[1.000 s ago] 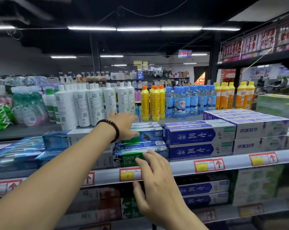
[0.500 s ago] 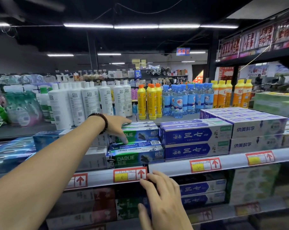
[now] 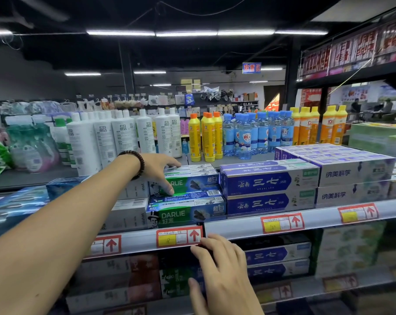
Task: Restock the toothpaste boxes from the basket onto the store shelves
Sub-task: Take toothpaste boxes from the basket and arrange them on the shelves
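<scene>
Toothpaste boxes [image 3: 185,214], green-and-white cardboard cartons marked DARLIE, lie stacked behind the grey shelf rail [image 3: 237,230]. Their long axis runs left to right along the shelf front, and they touch the blue-and-white cartons [image 3: 267,180] on their right. Your left hand [image 3: 157,169] has its grip on the upper carton [image 3: 197,181], thumb against the front face and fingers over the top. Your right hand [image 3: 222,264] holds nothing; its relaxed fingertips touch the rail just under a red price label [image 3: 178,236]. The left hand is nearer, so seating that carton likely means pushing straight back, across its long axis.
</scene>
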Demonstrator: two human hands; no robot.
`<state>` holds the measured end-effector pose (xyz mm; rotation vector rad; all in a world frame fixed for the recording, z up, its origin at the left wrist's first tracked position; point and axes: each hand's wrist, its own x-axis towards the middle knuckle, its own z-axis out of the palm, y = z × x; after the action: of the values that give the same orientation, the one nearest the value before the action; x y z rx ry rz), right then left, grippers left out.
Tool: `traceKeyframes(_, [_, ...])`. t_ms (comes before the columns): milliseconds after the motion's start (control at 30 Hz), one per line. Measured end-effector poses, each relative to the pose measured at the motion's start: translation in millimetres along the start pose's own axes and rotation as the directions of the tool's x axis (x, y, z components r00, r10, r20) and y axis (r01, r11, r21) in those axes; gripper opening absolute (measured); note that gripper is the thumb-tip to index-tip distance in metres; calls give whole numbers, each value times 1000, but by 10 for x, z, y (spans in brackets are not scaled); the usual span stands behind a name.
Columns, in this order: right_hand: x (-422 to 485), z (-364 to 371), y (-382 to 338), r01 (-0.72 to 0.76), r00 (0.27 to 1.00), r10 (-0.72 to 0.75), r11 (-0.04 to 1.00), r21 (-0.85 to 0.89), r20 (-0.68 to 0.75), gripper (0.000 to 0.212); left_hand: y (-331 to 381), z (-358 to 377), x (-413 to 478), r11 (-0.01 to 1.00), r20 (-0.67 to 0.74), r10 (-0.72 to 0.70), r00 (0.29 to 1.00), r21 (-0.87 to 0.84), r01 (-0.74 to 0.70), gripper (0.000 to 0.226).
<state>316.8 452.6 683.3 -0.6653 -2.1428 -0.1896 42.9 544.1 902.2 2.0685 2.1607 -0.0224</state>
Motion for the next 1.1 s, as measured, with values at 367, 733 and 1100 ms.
traceKeyframes(367, [-11, 50, -1, 0, 999, 0, 1000, -4, -38, 52, -1, 14, -52, 998, 2, 10, 1000, -62, -10, 105])
traceKeyframes(733, [-43, 96, -50, -8, 1000, 8, 1000, 20, -12, 51, 60, 59, -166, 995, -85, 17, 996, 95, -9, 105])
traceKeyframes(1100, [-87, 81, -254, -83, 997, 82, 991, 104, 8, 49, 241, 370, -1009, 964, -560, 127, 819, -125, -235, 38])
